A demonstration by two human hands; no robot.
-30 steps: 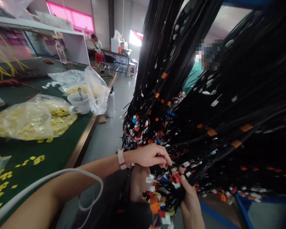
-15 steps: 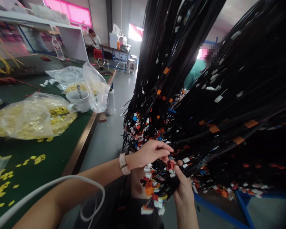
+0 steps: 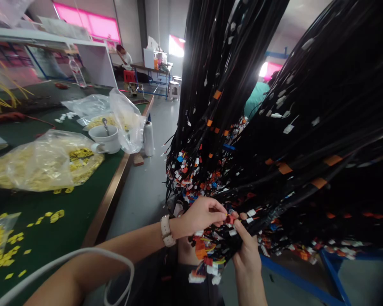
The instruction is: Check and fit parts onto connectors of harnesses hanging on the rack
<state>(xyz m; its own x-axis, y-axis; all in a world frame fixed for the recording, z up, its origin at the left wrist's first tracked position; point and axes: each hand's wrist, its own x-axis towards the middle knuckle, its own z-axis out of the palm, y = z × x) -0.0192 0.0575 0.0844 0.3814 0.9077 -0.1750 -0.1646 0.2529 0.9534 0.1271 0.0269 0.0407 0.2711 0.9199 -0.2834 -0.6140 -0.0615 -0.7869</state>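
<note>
Long black cable bundles (image 3: 210, 76) hang down, with many small white, orange, red and blue connectors at their ends. My right hand (image 3: 247, 244) grips a red connector (image 3: 231, 219) between thumb and fingers, at the end of one bundle. My left hand (image 3: 201, 216), with a pale watch on its wrist, pinches something small and yellow against that connector's left side. Below both hands hang orange (image 3: 200, 250) and white connectors on coloured wires.
At the left, a green table (image 3: 70, 212) carries a bag of yellow pieces (image 3: 41, 163), loose yellow pieces and a white cup (image 3: 105, 138). A white cable (image 3: 79, 254) crosses the lower left. Blue frame bars (image 3: 287, 276) stand lower right. A person (image 3: 125, 57) sits behind.
My left hand has lowered and its fingers have closed into a pinch at the red connector. My right hand keeps its hold. The view has shifted slightly.
</note>
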